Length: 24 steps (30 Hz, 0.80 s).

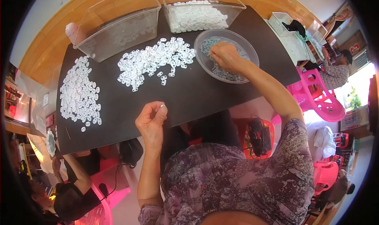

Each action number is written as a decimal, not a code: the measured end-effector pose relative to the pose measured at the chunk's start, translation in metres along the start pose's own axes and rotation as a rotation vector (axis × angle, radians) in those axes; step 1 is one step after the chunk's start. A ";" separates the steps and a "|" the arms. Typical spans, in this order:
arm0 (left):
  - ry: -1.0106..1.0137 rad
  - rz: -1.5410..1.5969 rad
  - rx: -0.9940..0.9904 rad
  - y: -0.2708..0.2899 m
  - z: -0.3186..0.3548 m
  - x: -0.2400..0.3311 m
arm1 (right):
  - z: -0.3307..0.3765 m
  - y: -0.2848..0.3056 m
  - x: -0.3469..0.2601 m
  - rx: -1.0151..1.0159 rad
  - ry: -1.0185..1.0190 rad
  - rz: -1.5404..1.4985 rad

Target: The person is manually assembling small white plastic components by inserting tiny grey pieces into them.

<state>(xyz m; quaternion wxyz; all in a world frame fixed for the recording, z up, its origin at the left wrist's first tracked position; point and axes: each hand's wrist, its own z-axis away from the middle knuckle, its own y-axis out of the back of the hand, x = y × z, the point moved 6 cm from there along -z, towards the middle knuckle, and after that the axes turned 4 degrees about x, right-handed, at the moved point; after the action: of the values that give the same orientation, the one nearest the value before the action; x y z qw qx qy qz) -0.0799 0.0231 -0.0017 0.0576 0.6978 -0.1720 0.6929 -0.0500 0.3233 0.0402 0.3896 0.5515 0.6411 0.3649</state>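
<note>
Near the table's front edge, my left hand (151, 117) pinches a small white plastic piece (162, 105) between thumb and fingertips; most of that piece is covered. My right hand (226, 57) reaches into a round clear plastic bowl (252, 56) of small grey-green screws (221, 73). Its fingers are bent together and pointed down at the screws, and whatever is between them is hidden. Left of the bowl spreads a loose pile of white oval two-holed plastic pieces (156, 61). Farther left lies another heap of similar small white oval pieces (79, 94).
Along the back of the dark table (189, 92) stand a large clear bin (118, 31) and a second bin (237, 8) holding many white pieces. A white basket (278, 23) is beyond at right. Another person (71, 193) sits at lower left. Pink chairs (316, 94) stand around.
</note>
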 end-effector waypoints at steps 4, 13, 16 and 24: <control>0.005 0.031 0.006 0.001 -0.001 -0.002 | -0.001 0.004 -0.003 -0.028 -0.008 -0.067; 0.016 0.073 0.001 0.001 0.001 -0.006 | 0.000 -0.013 -0.007 -0.137 0.012 0.073; 0.003 0.061 -0.001 0.004 0.002 -0.006 | -0.002 -0.009 -0.007 -0.092 -0.030 -0.020; -0.034 0.084 -0.003 0.002 0.002 -0.008 | 0.000 -0.016 -0.002 -0.085 -0.089 0.002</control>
<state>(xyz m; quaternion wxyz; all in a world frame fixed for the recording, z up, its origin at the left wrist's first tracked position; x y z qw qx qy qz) -0.0788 0.0221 -0.0103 0.0264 0.7016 -0.2032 0.6824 -0.0569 0.3197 0.0266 0.4405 0.5508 0.6065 0.3671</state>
